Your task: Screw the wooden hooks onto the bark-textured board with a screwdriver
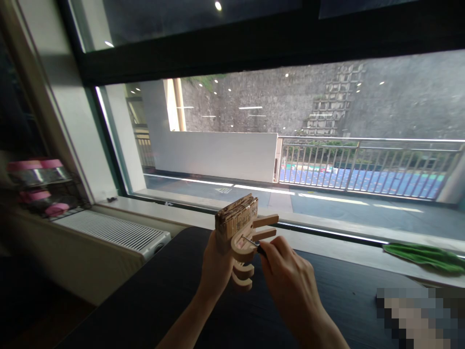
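My left hand is wrapped round a block of folded brown cardboard bound in tape, holding it above the dark table. Against the block's right side sits a pale wooden piece with curved hook-like ends below and straight prongs pointing right. My right hand is closed on the dark handle of a screwdriver. Its thin metal shaft points left into the rounded wooden part; whether the tip sits in a screw is too small to tell. The left fingers are mostly hidden behind the block.
Below my hands lies the dark tabletop. A large window with a sill stands behind it. A green cloth rests on the sill at right. To the left are a white radiator and a rack of pink-lidded containers. A blurred patch covers the lower right.
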`<state>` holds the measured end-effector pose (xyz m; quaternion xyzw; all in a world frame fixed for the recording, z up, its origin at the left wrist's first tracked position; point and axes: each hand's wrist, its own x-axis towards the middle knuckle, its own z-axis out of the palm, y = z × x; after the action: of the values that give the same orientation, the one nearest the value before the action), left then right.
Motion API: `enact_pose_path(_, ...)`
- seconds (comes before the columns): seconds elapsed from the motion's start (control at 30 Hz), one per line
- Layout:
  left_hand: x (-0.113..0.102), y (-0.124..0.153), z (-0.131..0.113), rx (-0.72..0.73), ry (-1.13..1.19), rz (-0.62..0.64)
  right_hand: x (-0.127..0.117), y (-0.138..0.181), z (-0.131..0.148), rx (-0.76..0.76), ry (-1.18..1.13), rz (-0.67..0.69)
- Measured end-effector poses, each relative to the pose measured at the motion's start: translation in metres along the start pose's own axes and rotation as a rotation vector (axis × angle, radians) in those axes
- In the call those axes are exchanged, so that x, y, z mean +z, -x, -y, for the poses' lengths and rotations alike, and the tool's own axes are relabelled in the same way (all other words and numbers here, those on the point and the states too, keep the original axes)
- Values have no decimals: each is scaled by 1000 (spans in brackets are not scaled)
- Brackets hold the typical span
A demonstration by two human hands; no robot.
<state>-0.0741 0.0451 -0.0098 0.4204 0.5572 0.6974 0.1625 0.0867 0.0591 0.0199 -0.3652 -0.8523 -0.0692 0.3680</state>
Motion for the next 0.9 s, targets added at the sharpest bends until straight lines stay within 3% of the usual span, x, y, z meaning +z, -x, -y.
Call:
enact_pose_path(0.47,2,0,-4,-4,-4,3,-3,-2,-6,202,-335,99)
enact_pose_path(0.77,3,-1,5,-47,-4,22,-2,-1,2,124,-195,75)
enact_pose_path(0.9,4,0,4,-55,-22,-10,-1,-1,1,21,-62,41)
